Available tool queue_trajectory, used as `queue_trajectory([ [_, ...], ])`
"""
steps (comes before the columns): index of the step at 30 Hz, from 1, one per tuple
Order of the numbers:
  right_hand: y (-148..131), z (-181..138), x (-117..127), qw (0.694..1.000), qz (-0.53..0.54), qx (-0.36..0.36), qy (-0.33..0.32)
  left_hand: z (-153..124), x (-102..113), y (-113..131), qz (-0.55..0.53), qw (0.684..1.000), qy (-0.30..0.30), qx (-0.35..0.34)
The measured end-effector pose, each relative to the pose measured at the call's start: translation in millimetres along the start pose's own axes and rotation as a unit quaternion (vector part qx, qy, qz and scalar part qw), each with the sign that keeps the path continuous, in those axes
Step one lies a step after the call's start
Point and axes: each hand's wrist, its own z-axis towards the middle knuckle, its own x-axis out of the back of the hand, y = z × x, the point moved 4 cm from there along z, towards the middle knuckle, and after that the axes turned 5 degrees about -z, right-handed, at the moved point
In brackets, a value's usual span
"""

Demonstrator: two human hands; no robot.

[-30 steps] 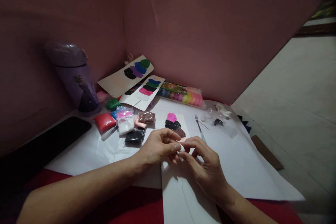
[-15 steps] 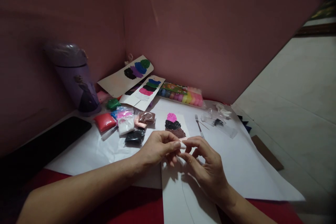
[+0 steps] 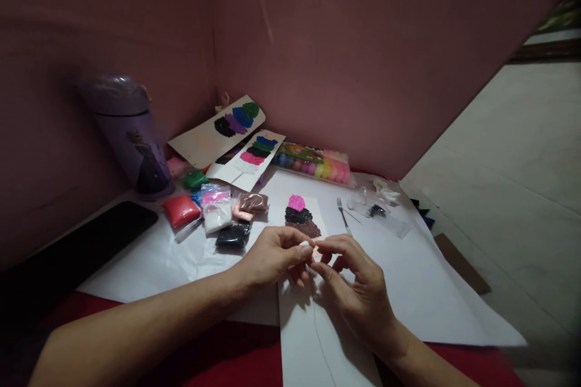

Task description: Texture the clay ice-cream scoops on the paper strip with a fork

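Note:
My left hand (image 3: 272, 257) and my right hand (image 3: 356, 290) meet fingertip to fingertip over a white card (image 3: 313, 326). Both pinch a small pale lump, too small to name surely. Just beyond the fingers the card bears patches of pink, black and brown clay (image 3: 299, 216). A small fork (image 3: 343, 217) lies on the white paper right of the card.
Small bags of coloured clay (image 3: 218, 214) lie to the left, with a purple bottle (image 3: 131, 139) and a black phone (image 3: 86, 248) further left. Two decorated cards (image 3: 236, 133) and a tray of coloured clay (image 3: 313, 163) stand by the pink wall. Clear wrappers (image 3: 379, 211) lie at the right.
The fingertips of both hands have shifted slightly while working the small lump; the white bit seen between them earlier is now mostly hidden. Nothing else has moved.

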Motion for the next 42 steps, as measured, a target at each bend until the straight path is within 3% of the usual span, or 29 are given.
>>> queue_trajectory([
  [12, 0.1, 1.3, -0.7, 1.0, -0.005, -0.012, -0.005, -3.5, -1.8, -0.4, 0.009, 1.0, -0.011, 0.007],
  [23, -0.1, -0.2, 1.2, 0.999, -0.024, 0.018, 0.015, -1.5, -5.7, -2.8, 0.036, 0.999, -0.022, 0.025],
  [37, 0.5, 1.0, -0.3, 1.0, 0.001, 0.017, 0.001, -2.5, -3.7, -3.4, 0.089, 0.994, -0.063, -0.006],
  [42, -0.7, 0.2, 2.2, 1.0, -0.016, 0.01, 0.007, -0.5, -3.1, -3.6, 0.058, 0.998, -0.026, 0.016],
])
